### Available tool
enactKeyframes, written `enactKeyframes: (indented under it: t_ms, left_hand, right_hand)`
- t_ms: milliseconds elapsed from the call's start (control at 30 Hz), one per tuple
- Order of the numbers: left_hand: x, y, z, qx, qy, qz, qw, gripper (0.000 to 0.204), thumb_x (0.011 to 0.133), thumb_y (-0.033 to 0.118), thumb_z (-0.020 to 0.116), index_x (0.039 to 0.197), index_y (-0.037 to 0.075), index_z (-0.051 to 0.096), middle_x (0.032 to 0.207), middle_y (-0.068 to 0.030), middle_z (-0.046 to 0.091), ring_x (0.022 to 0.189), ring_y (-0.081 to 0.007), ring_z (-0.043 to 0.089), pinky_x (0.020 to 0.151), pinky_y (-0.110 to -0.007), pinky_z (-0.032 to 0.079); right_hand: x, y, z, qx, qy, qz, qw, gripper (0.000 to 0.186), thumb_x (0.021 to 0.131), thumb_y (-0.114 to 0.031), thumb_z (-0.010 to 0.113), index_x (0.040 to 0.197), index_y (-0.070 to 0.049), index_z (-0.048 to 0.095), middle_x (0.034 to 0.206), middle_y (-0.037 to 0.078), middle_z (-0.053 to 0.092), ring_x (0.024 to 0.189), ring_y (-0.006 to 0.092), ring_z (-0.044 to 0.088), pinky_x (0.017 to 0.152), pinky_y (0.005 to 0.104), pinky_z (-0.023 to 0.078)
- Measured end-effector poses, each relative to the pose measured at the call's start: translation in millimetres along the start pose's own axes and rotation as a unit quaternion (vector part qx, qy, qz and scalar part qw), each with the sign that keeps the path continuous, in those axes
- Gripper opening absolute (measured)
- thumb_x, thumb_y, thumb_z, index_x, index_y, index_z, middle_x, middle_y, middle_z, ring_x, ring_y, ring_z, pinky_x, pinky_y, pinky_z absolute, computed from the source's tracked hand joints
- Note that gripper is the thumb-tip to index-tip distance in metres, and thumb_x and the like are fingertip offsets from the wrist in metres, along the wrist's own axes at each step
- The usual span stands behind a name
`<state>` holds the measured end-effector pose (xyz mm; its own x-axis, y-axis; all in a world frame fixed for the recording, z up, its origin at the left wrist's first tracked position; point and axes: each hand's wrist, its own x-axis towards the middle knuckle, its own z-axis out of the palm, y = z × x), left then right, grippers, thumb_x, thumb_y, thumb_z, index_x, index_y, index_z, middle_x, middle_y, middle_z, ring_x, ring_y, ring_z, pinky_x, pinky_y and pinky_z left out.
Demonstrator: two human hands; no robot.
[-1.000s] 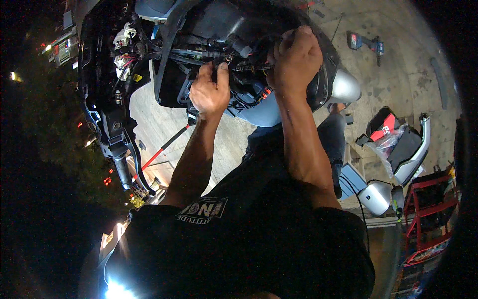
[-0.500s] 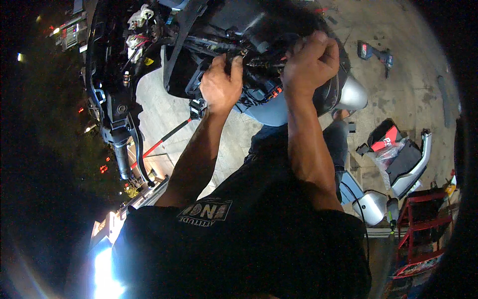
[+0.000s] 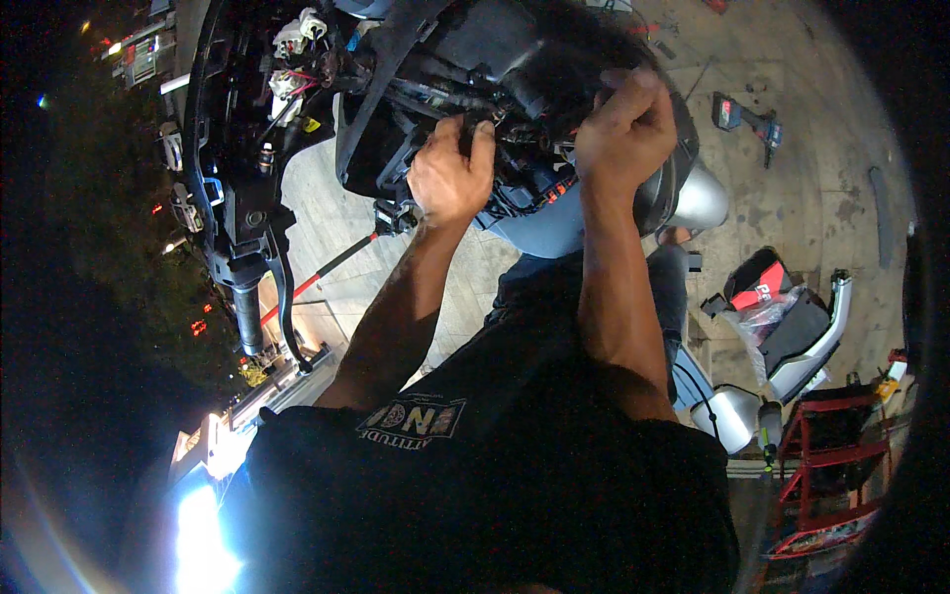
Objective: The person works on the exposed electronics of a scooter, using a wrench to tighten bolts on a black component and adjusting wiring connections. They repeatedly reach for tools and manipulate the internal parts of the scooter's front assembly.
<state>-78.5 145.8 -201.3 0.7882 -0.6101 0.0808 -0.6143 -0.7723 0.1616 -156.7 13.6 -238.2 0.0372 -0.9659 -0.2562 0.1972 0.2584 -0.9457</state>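
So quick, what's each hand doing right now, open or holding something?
Left hand: curled shut, gripping dark wiring in the stripped scooter front.
Right hand: fist closed on the same dark parts; what it grips is hidden.

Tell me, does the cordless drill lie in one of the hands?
No, the drill lies on the floor, apart from both the left hand and the right hand.

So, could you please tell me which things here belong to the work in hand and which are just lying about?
In hand: left hand and right hand on the scooter's wiring.
Lying about: power drill; removed panels; red rack.
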Motion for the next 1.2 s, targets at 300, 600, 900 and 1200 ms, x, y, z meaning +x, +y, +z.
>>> enactKeyframes:
  t_ms: [300, 600, 900, 1200]
  left_hand:
    - [-3, -6, 5, -0.023, 0.007, 0.003, 1.0, 0.027, 0.084, 0.026, 0.065, 0.091, 0.0, 0.064, 0.069, -0.0162, 0.065, 0.059, -0.0283, 0.065, 0.055, -0.036, 0.05]
    - [0, -3, 3, -0.046, -0.008, -0.004, 0.999, 0.026, 0.085, 0.025, 0.063, 0.089, 0.0, 0.063, 0.072, -0.0183, 0.065, 0.063, -0.0342, 0.064, 0.057, -0.039, 0.05]
    - [-1, -4, 2, 0.002, -0.011, -0.004, 1.0, 0.039, 0.083, 0.037, 0.063, 0.095, 0.0, 0.064, 0.079, -0.0217, 0.066, 0.072, -0.0384, 0.065, 0.063, -0.046, 0.052]
    - [-1, -4, 0, 0.017, -0.032, -0.006, 0.999, 0.042, 0.084, 0.041, 0.061, 0.096, 0.0, 0.064, 0.077, -0.0186, 0.067, 0.072, -0.0367, 0.066, 0.065, -0.044, 0.052]
  right_hand:
    - [9, -3, -4, 0.054, -0.045, 0.079, 0.994, 0.034, 0.097, -0.028, 0.051, 0.076, -0.002, 0.057, 0.064, 0.001, 0.057, 0.057, 0.0075, 0.05, 0.051, 0.0231, 0.039]
    - [7, -6, -4, 0.095, -0.052, 0.1, 0.989, 0.033, 0.096, -0.027, 0.052, 0.074, -0.003, 0.056, 0.062, 0.0, 0.055, 0.056, 0.0069, 0.05, 0.051, 0.0223, 0.039]
    - [-1, -1, -24, 0.167, -0.084, 0.153, 0.97, 0.035, 0.097, -0.031, 0.05, 0.073, -0.006, 0.053, 0.064, 0.0, 0.053, 0.054, 0.0067, 0.046, 0.049, 0.0219, 0.038]
    - [5, 2, -49, 0.086, -0.034, -0.016, 0.996, 0.03, 0.094, -0.026, 0.049, 0.071, -0.007, 0.049, 0.061, -0.001, 0.048, 0.055, 0.01, 0.045, 0.05, 0.0247, 0.036]
